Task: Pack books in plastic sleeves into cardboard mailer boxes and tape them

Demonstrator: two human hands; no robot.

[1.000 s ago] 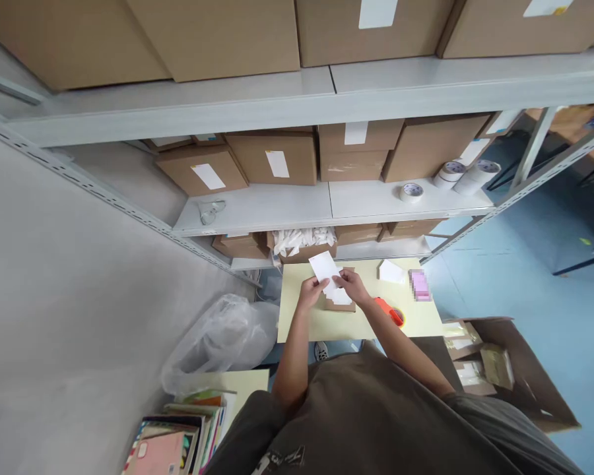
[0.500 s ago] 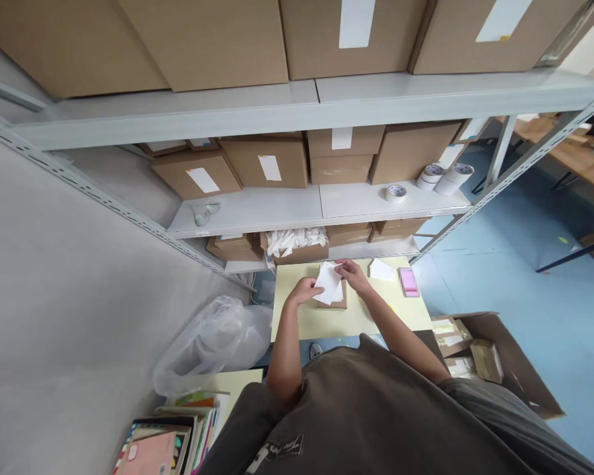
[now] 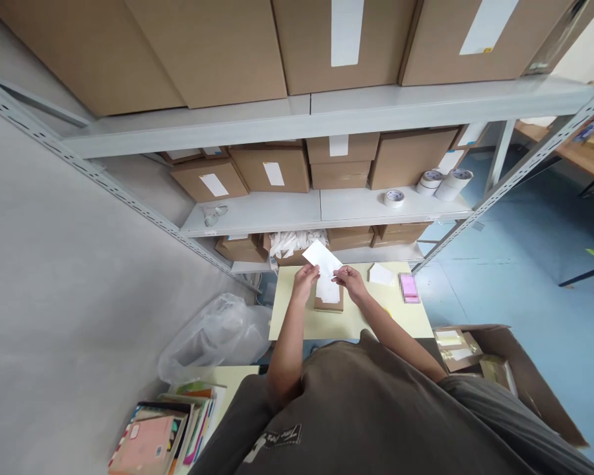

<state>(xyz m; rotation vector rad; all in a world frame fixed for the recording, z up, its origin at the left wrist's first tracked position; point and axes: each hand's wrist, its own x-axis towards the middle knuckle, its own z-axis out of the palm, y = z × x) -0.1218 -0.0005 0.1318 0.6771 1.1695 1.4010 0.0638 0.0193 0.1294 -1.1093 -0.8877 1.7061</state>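
From here I see the left hand (image 3: pixel 304 277) and the right hand (image 3: pixel 349 278) both pinching one white rectangular paper sheet (image 3: pixel 321 256), at twelve o'clock from the small brown cardboard box (image 3: pixel 329 307) on the pale yellow rectangular table (image 3: pixel 290 320).

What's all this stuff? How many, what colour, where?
rectangular paper sheet: at least one, white, held
flat cardboard box: one, brown, under papers
rectangular tabletops: two, pale yellow, centre, bottom left
paper stack: one, white, right of box
blurry stack: one, pink, farther right
metal shelving: one, grey, ahead
cardboard boxes: many, brown, shelves
tape rolls: several, white, middle shelf
thin strips: many, white, lower shelf
plastic bag: one, clear, left
book pile: one, multicoloured, bottom left
open carton: one, brown, lower right
fabric shirt: one, dark, bottom
hands: two, bare, at sheet
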